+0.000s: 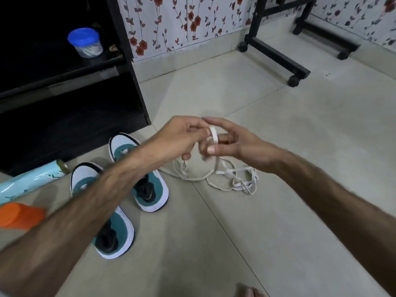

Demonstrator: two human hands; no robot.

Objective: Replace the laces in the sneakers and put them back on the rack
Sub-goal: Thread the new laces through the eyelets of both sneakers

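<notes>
Pale floor tiles (pixel 278 211) carry everything in view. Nearest the camera, a bare foot (pixel 248 291) shows at the bottom edge.

Two sneakers (pixel 120 196) stand side by side on the tiles at left, white soles, teal uppers, dark tongues. Their eyelets are partly hidden by the left forearm, so whether any lace remains in them cannot be told. An orange object (pixel 19 217) and a pale blue roll (pixel 27 183) lie just beside them at the left edge.

Right of the sneakers, a white lace (pixel 231 179) lies in loose loops on the floor, one strand rising to the hands. Whether it is one lace or two cannot be told.

Left hand (pixel 182 138): grip pinching the lace, fingers curled over it. Right hand (pixel 233 144): fingers mostly extended, a turn of lace wrapped round one finger, thumb lying against the strand. Both hands are raised above the pile, touching at the fingertips.

Beyond, a black rack (pixel 70 97) stands against the wall, a blue-lidded jar (pixel 85 42) on its shelf. Flowered wallpaper (pixel 184 22) runs behind, with a black wheeled frame (pixel 278 50) to the right.

Assessment: the step in hand appears to be sorting or untangling the lace; no threading is seen. The task looks early, with the sneakers off the rack. The next move likely calls for freeing one lace end, drawing the strand clear of the loops, then bringing it to the nearer sneaker's lowest eyelets. Risk: loops tightening into a knot if pulled hard.
</notes>
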